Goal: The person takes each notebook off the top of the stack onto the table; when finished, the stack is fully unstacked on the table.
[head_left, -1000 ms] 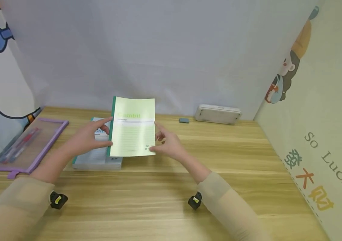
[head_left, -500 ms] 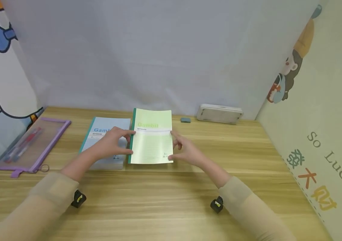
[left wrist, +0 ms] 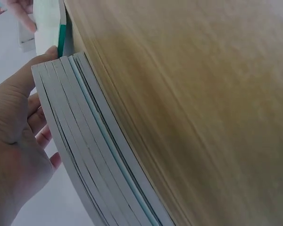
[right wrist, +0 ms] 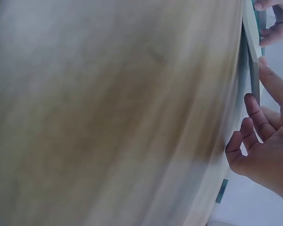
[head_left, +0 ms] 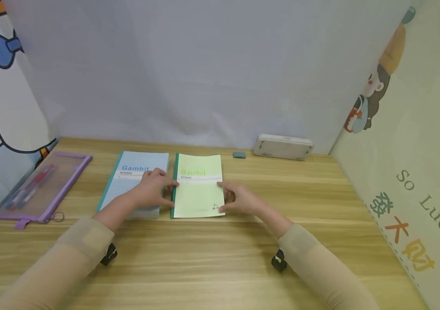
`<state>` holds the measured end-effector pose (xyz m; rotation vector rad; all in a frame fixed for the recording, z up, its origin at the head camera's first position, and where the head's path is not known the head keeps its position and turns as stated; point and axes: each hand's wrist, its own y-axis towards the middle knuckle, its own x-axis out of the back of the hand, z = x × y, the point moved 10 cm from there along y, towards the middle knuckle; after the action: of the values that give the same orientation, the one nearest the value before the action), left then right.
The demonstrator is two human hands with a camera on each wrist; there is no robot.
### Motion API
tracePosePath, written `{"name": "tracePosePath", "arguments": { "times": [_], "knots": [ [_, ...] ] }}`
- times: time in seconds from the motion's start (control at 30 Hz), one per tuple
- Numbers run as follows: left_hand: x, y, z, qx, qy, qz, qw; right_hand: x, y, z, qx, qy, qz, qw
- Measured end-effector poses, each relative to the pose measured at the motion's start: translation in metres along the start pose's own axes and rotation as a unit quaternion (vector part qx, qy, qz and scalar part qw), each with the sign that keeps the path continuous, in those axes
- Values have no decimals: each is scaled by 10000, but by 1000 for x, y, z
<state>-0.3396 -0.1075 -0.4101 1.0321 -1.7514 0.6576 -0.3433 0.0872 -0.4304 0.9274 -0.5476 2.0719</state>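
A pale green notebook (head_left: 198, 193) with a dark green spine lies low over the table, right beside a stack of blue notebooks (head_left: 111, 189). At its spine edge, my left hand (head_left: 152, 189) holds it by thumb and forefinger, reaching across the stack. On the opposite edge, my right hand (head_left: 241, 199) grips it near the lower corner. From the right wrist, the notebook's edge (right wrist: 254, 77) shows slightly raised between thumb and fingers. Several page blocks of the stack (left wrist: 85, 127) fill the left wrist view, beside my left hand (left wrist: 14, 136).
A purple-edged mesh pouch (head_left: 43, 185) with pens inside lies at the left. Behind the notebooks are a small grey-blue block (head_left: 239, 155) and a white case (head_left: 283, 147), near the back wall. The wooden table (head_left: 204, 267) extends toward the front.
Both hands have carried the green notebook rightward off the blue stack and lowered it toward the table. The stack's top cover has come into view.
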Motion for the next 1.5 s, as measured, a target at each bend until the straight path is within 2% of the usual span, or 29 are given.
{"name": "tracePosePath", "arguments": {
  "times": [0.3,0.43,0.6,0.8,0.97,1.17,1.27,1.37,1.5],
  "knots": [
    [-5,2,-2,111,359,235,9990,-11,0,4,81,-185,235,9995],
    [-8,5,-1,163,668,340,9971,-14,2,6,83,-311,335,9989],
    [-5,6,-3,111,877,327,9955,-13,3,5,41,-236,386,9990],
    [10,3,-3,72,758,27,9971,-7,4,8,-52,-65,417,9991],
    [31,-10,2,96,572,-243,9980,-6,7,18,-67,3,436,9990],
    [53,-27,22,168,439,-455,9979,-5,15,38,-163,-280,422,9986],
    [61,-37,37,260,286,-559,9977,-5,21,49,-152,-448,367,9982],
    [66,-47,55,308,87,-737,9968,-7,27,60,-93,-394,315,9987],
    [71,-60,79,467,-117,-768,9959,-14,37,72,-14,-238,258,9994]
  ]
}}
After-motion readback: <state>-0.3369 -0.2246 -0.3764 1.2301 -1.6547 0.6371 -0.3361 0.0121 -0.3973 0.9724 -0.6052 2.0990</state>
